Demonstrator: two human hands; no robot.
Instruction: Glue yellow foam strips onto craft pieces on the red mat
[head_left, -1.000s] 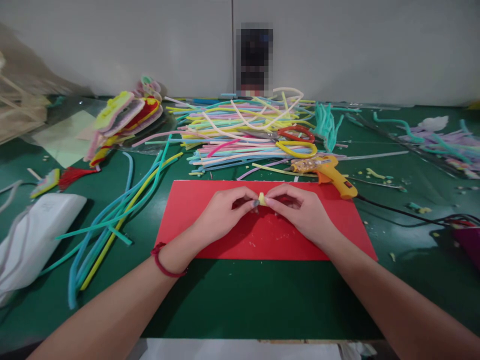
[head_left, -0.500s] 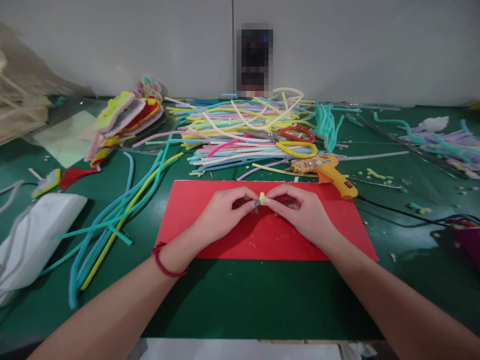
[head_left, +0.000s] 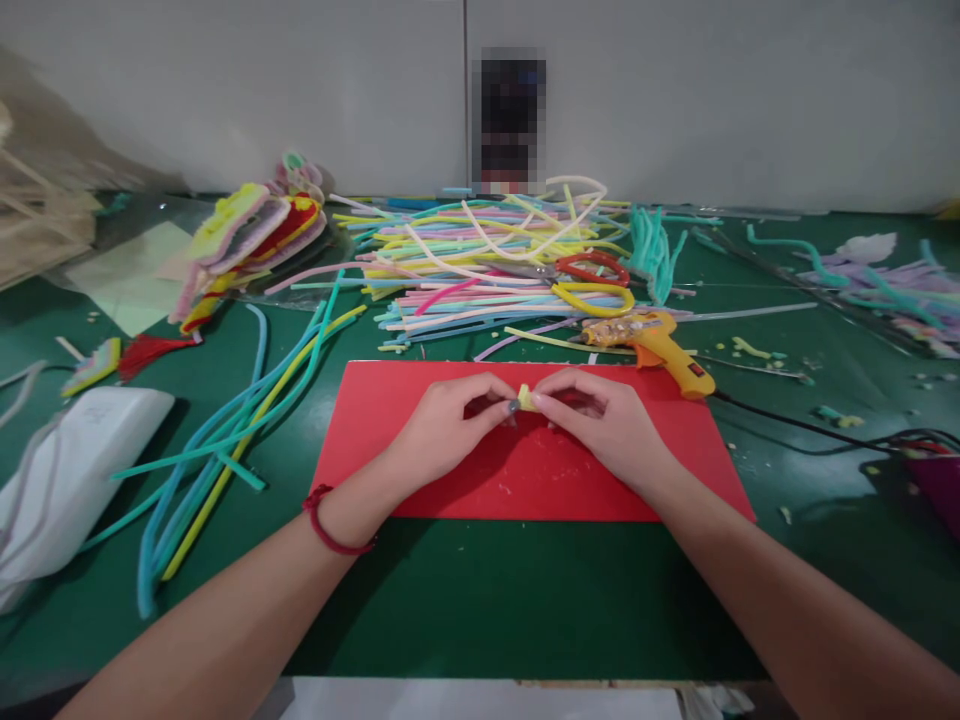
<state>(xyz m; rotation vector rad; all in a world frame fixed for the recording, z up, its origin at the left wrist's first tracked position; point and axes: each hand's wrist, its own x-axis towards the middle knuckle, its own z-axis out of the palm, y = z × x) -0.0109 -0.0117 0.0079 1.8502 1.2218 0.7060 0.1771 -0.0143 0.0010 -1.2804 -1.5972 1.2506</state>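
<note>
Between my two hands is a small yellow fuzzy piece (head_left: 526, 398), apparently pipe cleaner, held above a red board (head_left: 480, 480). My left hand (head_left: 450, 425) is closed, pinching the piece from the left with thumb and forefinger. From the other side my right hand (head_left: 600, 425) pinches it the same way, its fingertips almost meeting the left ones. Most of the piece is covered by the fingertips, so its full shape is hidden. Pale shreds lie on the board below.
Behind the board lies a heap of colored pipe cleaners (head_left: 480, 240) with scissors (head_left: 592, 283) on top. A yellow glue gun (head_left: 664, 350) rests at the board's back right corner, its cord trailing right. A white power strip (head_left: 90, 470) and loose pipe cleaners (head_left: 247, 420) are at left.
</note>
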